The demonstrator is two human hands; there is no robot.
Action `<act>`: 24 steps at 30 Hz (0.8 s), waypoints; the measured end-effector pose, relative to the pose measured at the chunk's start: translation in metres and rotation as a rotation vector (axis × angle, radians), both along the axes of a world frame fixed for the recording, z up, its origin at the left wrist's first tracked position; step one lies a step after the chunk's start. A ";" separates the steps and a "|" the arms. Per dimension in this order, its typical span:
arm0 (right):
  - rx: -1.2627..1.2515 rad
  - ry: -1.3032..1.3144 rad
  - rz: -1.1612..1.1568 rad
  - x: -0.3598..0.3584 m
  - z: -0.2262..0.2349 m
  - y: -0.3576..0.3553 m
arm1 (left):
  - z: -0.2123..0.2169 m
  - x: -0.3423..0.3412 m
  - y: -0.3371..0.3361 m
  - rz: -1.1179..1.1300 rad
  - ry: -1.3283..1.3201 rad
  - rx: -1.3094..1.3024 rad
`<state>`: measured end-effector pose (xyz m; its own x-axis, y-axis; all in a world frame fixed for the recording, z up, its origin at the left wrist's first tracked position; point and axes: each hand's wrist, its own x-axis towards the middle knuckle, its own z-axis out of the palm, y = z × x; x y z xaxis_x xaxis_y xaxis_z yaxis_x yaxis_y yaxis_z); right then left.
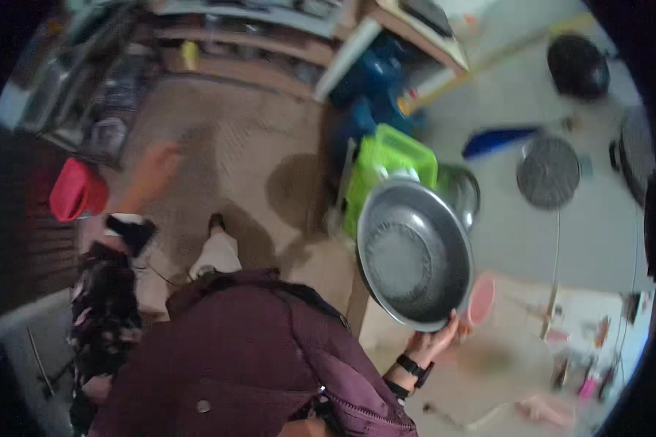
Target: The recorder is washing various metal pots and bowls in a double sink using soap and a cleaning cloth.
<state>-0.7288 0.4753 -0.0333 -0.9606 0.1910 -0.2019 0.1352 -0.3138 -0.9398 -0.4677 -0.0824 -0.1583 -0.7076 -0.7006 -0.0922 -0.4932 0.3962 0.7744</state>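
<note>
- Nearest of all is my own maroon jacket, filling the lower middle because the camera looks straight down my front.
- My right hand is closed on the near rim of a large steel basin, fingers curled under the edge and thumb over it — a rim grip, since the bowl is too broad to take any other way with one hand. A dark wristband sits just below on that wrist.
- The basin is on my right, lifted off any surface and tipped so its hollow faces me; it looks bare inside, which I judge is why one hand is enough.
- Just beside the basin's lower right edge is something pink and round, partly hidden behind it; I cannot tell what it is.
- My left hand is out to the left and further off, arm stretched in a patterned sleeve — blurred, so I cannot tell whether the fingers are spread or closed, and nothing seems to be in it. I'd guess it hangs out there for balance.
- A red tub sits left of that hand, near but apart.
- Behind the basin, a green plastic crate stands on the floor with a metal pot beside it.
- Further right, a round wire strainer lies flat on the pale counter, and a black wok lies at the far edge.
- Furthest, wooden shelves run along the back.
</note>
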 end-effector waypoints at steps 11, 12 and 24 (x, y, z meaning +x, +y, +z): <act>0.076 0.292 0.542 -0.044 0.130 -0.185 | 0.157 0.003 0.128 -0.010 0.443 0.939; 0.031 0.302 0.590 -0.038 0.138 -0.213 | 0.171 0.011 0.127 0.042 0.500 1.023; -0.243 0.177 1.268 -0.015 0.118 -0.442 | 0.166 0.027 0.136 0.644 0.878 0.744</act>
<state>-0.7443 0.0335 0.0847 -0.4610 -0.8863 0.0442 0.3420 -0.2234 -0.9128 -0.4404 0.0534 0.0082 -0.2899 -0.9142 -0.2833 0.3426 -0.3755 0.8612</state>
